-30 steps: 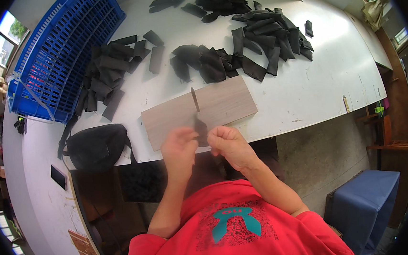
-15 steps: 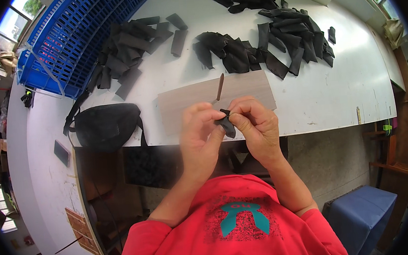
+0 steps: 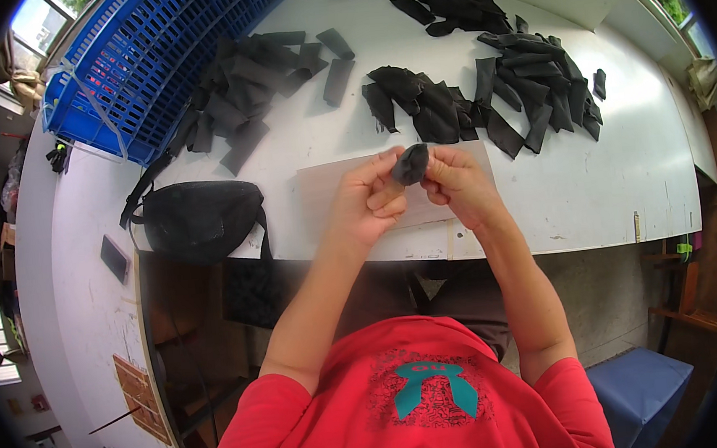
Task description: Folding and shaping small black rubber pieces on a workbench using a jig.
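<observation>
Both hands are pinching one small black fabric piece [image 3: 410, 164], bulged into a rounded shape, above a pale wooden board [image 3: 322, 191] at the table's near edge. My left hand [image 3: 370, 194] grips its left side with fingers curled. Its right side is caught between thumb and fingers of my right hand [image 3: 461, 184]. Beyond the hands lies a heap of black fabric pieces [image 3: 425, 107], with another heap [image 3: 537, 83] to its right. Flatter dark pieces [image 3: 239, 94] are piled on the left.
A blue plastic crate [image 3: 165, 66] stands at the far left. Closer in, a black pouch bag [image 3: 200, 220] with a strap lies by the table edge. More black pieces [image 3: 459, 5] sit at the back. A blue-covered stool [image 3: 641, 395] is on the floor at right.
Both hands have moved away from my body, over the board, carrying the black piece. It now looks rounder and fuller. The brown stick seen on the board earlier is out of sight.
</observation>
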A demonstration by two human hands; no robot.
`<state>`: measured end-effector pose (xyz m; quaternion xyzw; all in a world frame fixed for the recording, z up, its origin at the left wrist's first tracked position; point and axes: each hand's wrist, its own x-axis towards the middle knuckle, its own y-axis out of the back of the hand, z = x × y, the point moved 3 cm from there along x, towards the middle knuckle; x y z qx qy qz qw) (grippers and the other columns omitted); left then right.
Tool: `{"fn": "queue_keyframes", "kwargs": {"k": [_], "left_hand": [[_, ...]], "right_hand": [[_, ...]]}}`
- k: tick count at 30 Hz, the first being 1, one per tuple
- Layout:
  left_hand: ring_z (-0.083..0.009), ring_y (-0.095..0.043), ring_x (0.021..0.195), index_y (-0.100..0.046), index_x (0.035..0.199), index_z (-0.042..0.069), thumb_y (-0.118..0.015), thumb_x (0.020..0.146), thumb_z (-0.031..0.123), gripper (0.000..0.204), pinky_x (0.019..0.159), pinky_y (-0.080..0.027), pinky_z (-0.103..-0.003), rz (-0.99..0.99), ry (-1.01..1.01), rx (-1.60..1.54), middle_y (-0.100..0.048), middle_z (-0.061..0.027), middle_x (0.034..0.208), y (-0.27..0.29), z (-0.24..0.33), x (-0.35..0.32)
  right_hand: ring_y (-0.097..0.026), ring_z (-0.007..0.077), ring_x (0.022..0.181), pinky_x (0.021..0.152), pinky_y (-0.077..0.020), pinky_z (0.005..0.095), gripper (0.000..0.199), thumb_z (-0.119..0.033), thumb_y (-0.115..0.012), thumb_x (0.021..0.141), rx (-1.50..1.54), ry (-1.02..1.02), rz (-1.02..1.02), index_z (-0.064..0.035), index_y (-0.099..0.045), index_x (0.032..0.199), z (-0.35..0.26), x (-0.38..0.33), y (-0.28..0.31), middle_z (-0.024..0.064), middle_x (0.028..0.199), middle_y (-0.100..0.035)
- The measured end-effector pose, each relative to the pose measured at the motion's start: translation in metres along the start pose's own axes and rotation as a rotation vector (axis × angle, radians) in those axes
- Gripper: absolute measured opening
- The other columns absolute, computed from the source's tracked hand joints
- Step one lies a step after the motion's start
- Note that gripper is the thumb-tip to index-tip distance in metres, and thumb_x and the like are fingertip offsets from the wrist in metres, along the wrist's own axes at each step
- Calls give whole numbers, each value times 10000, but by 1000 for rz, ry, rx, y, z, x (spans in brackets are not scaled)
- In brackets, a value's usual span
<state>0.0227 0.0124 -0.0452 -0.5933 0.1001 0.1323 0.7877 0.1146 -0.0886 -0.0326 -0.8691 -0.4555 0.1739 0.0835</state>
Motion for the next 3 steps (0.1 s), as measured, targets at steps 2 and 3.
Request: {"fn": "queue_keyframes", "kwargs": {"k": [2,3], "left_hand": [[-54,-291,344,-410,1188,24,-505,811,116,400,325,-221,-187,26,12,-12,-594,-58,800,33,-16,7],[-58,-292,345,-399,1209,44,-516,809,119,423,325,-222,-188,-18,-7,-10,-596,-50,797,35,-19,8]], "right_hand": [[-363,57,509,442,-292,190,223,-249,-539,836,157,-77,16,-78,-513,696,32,1,4,-20,590,-425],[-384,60,532,445,-296,190,222,-246,-537,839,148,-42,15,-60,-526,717,37,3,5,-16,606,-448]]}}
